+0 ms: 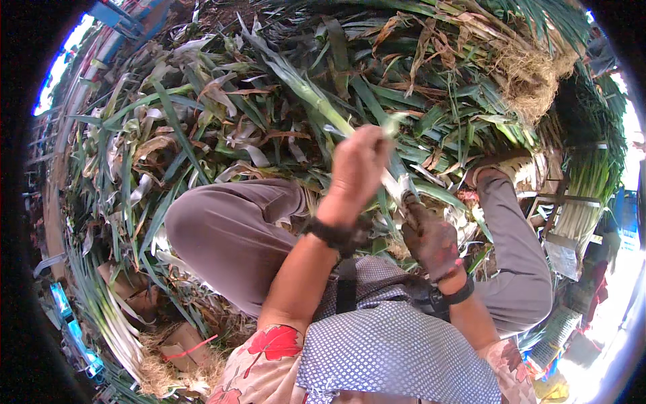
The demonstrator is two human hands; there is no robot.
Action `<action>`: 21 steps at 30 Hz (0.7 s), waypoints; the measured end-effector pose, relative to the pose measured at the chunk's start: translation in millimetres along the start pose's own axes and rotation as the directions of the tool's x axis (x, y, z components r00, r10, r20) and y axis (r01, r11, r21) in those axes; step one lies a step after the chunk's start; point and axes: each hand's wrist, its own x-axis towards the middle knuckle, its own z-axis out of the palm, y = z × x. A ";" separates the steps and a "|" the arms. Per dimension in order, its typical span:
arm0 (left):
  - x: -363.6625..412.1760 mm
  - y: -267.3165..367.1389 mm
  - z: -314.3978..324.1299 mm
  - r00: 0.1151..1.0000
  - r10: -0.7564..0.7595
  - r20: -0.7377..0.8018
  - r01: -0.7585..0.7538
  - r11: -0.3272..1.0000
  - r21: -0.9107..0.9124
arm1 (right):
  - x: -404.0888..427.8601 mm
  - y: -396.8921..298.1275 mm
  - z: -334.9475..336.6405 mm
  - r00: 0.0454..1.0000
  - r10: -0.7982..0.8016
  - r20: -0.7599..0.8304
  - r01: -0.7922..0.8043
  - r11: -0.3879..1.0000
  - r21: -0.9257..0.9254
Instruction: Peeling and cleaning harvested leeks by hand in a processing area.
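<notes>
One long green onion stalk (323, 107) slants across the middle, its leaves away from me and its white shank towards my lap. Bare and somewhat blurred, my left hand (361, 151) is at the upper part of the white shank; a pale strip of leaf shows beside its fingers. My right hand (431, 242), in a dirty dark glove with red patches, is closed around the root end. Whether my left fingers grip the stalk or a peeled leaf is hidden.
Trimmed leaves (242, 111) lie heaped before me and around my legs. Untrimmed stalks with roots (527, 81) lie at the upper right. Cleaned stalks (580, 217) rest in a rack at the right; more stalks (118, 323) lie lower left, near cardboard (184, 343).
</notes>
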 end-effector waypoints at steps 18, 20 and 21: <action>-16.6 -41.1 -9.3 0.676 -0.725 0.131 0.735 0.650 -0.195 | 8.5 -1.2 -4.9 0.937 0.230 0.263 -0.350 0.605 0.716; -10.1 -60.5 1.0 0.633 -0.769 0.088 0.743 0.572 -0.347 | 6.8 -8.0 -6.9 0.946 0.231 0.227 -0.320 0.773 0.548; -8.5 -69.1 5.0 0.607 -0.791 0.072 0.738 0.528 -0.420 | 4.4 -10.0 -6.3 0.959 0.216 0.184 -0.275 0.868 0.413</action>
